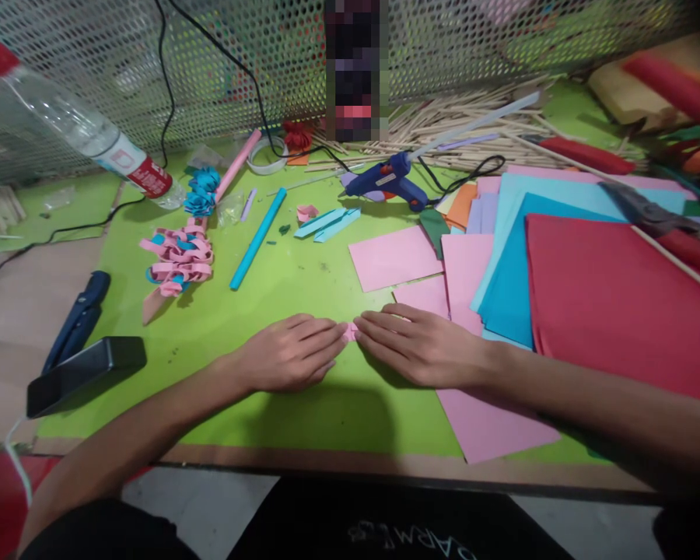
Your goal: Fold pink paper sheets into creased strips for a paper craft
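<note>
My left hand (295, 351) and my right hand (411, 344) meet over the table, fingertips almost touching. Between them shows a small piece of pink paper (352, 332), mostly covered by the fingers. Both hands have their fingers pressed together on it, one at each end. Past my right hand lie flat sheets of pink paper (393, 257). Farther off, a blue glue gun (385, 180) rests on its side with a glue stick out of its back. Folded light blue paper strips (327, 224) and a rolled blue paper tube (258, 239) lie beyond my left hand.
Stacked red paper (618, 303) fills the right side, with pliers (647, 210) over it. A paper flower craft (180, 257), a leaning water bottle (93, 128), a stapler (78, 319) and a black box (87, 377) stand left. Wooden sticks (443, 120) lie along the mesh panel (222, 70).
</note>
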A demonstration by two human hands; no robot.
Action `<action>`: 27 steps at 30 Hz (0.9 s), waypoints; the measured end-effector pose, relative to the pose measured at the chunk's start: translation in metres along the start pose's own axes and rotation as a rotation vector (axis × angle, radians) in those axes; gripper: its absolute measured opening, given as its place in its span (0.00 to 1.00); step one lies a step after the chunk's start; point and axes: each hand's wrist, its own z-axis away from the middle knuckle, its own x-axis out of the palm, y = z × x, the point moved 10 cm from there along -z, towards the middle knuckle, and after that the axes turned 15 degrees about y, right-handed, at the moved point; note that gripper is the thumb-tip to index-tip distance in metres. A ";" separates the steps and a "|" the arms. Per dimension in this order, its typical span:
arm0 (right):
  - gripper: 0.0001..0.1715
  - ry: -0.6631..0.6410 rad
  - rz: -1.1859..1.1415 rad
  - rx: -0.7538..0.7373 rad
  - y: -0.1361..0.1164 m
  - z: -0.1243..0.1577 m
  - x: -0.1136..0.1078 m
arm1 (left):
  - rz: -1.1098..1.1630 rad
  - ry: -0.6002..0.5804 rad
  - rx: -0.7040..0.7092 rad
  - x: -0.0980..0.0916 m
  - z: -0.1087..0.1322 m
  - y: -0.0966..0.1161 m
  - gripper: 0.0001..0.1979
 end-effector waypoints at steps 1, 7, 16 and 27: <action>0.15 0.002 -0.004 0.002 0.000 0.000 -0.001 | 0.007 -0.012 -0.003 0.001 0.000 0.000 0.19; 0.14 0.012 -0.038 0.017 -0.003 0.000 -0.005 | 0.023 -0.048 -0.019 0.007 0.003 0.001 0.22; 0.17 -0.060 -0.073 -0.014 -0.008 -0.001 -0.004 | 0.041 0.040 -0.023 0.000 0.002 0.001 0.19; 0.35 -0.275 -0.338 0.240 -0.006 0.026 0.012 | 0.096 0.004 -0.049 0.004 0.005 0.000 0.21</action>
